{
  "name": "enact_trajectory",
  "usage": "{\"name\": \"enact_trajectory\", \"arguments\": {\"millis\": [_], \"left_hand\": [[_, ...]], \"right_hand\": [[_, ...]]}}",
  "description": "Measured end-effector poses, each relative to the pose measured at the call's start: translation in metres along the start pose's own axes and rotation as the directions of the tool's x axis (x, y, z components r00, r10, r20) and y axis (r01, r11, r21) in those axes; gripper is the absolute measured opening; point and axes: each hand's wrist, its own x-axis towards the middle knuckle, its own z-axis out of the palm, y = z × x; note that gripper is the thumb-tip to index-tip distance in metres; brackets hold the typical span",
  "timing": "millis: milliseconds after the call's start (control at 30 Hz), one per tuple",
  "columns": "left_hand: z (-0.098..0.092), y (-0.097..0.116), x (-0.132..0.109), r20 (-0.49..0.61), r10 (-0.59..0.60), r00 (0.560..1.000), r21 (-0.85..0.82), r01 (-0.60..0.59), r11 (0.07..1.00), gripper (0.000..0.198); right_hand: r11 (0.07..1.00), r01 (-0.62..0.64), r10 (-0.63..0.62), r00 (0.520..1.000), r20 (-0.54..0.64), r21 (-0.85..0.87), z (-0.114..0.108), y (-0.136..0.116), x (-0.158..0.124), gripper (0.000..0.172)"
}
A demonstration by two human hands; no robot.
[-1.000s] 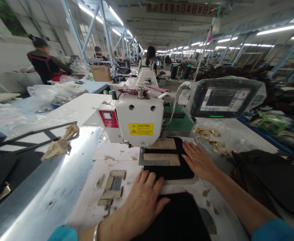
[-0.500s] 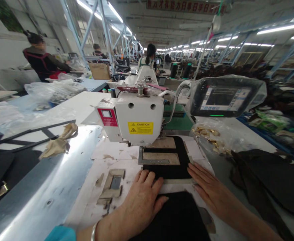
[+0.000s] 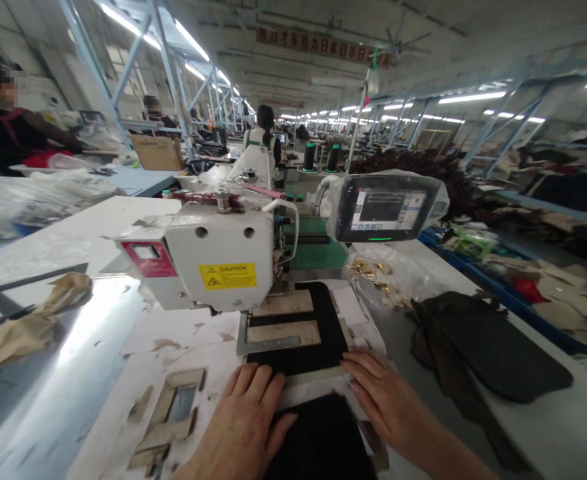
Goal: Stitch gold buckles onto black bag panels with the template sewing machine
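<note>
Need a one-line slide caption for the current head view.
Left hand and right hand at the near edge of a black panel, before a white sewing machine and lit screen.

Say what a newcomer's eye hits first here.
The white machine head with its yellow CAUTION label, left of centre. Right of it, a lit screen in clear plastic, above a clear bag of gold-coloured metal parts. Below, the left hand lies at the near edge of the farther black panel, the right hand at its near right corner.
</note>
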Motion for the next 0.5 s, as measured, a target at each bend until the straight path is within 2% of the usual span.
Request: {"name": "enact_trajectory", "arguments": {"millis": [100, 167, 233, 267, 367, 433, 500], "left_hand": [[0.004, -0.002, 0.000, -0.063, 0.033, 0.997, 0.025, -0.032, 0.999, 0.037], [0.006, -0.002, -0.001, -0.102, 0.049, 0.994, 0.042, -0.044, 0.998, 0.036], [0.007, -0.002, -0.002, -0.138, 0.060, 0.989, 0.056, -0.053, 0.997, 0.035], [0.007, -0.002, -0.002, -0.154, 0.066, 0.986, 0.063, -0.057, 0.996, 0.035], [0.008, -0.003, -0.004, -0.200, 0.099, 0.975, 0.095, -0.081, 0.992, 0.038], [0.009, -0.004, -0.004, -0.229, 0.127, 0.965, 0.129, -0.100, 0.987, 0.040], [0.010, -0.007, -0.003, -0.252, 0.150, 0.956, 0.164, -0.110, 0.980, 0.040]], "right_hand": [[0.995, -0.022, 0.024, 1.000, -0.015, 0.101, 0.000, 0.002, 0.002, 0.032], [0.990, -0.049, 0.056, 0.997, -0.051, 0.135, -0.001, 0.018, 0.008, 0.029], [0.990, -0.127, 0.134, 0.985, -0.112, 0.066, -0.003, 0.046, 0.019, 0.029], [0.979, -0.205, 0.201, 0.970, -0.136, -0.016, -0.006, 0.063, 0.026, 0.029], [0.929, -0.352, 0.332, 0.929, -0.162, -0.114, -0.016, 0.119, 0.053, 0.030], [0.896, -0.417, 0.397, 0.906, -0.149, -0.151, -0.020, 0.149, 0.071, 0.029], [0.872, -0.453, 0.440, 0.891, -0.110, -0.185, -0.021, 0.167, 0.088, 0.023]]}}
